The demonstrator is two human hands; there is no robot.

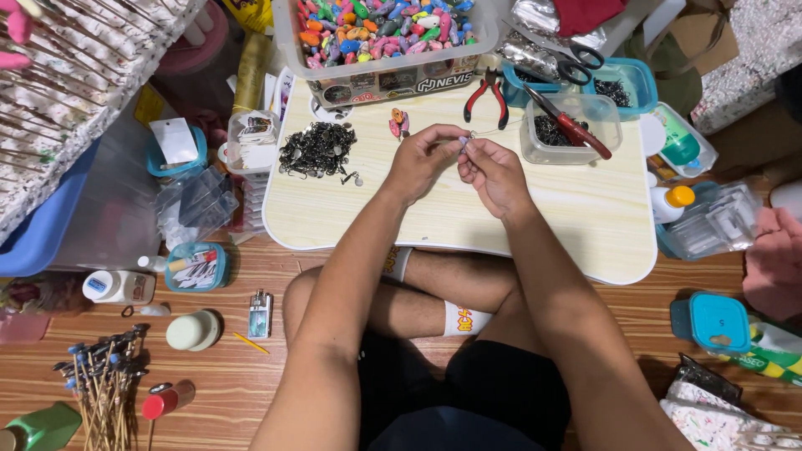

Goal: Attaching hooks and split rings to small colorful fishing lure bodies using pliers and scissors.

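Over the pale lap table (468, 219), seen from the head camera, we have both forearms reaching forward and the left hand (420, 160) and right hand (493, 174) meeting near its middle, fingertips of each pinched together on a tiny metal piece (465, 140) held just above the board. That piece is too small for us to make out, and a thin wire seems to run from it toward the clear tub of dark bits (568, 127) with the red cutters (570, 125) across it. Left of our hands sits a heap of dark metal hooks (317, 150), red-handled pliers (486, 93) lie ahead, and the bin of coloured lures (384, 33) is cut off at the top edge.
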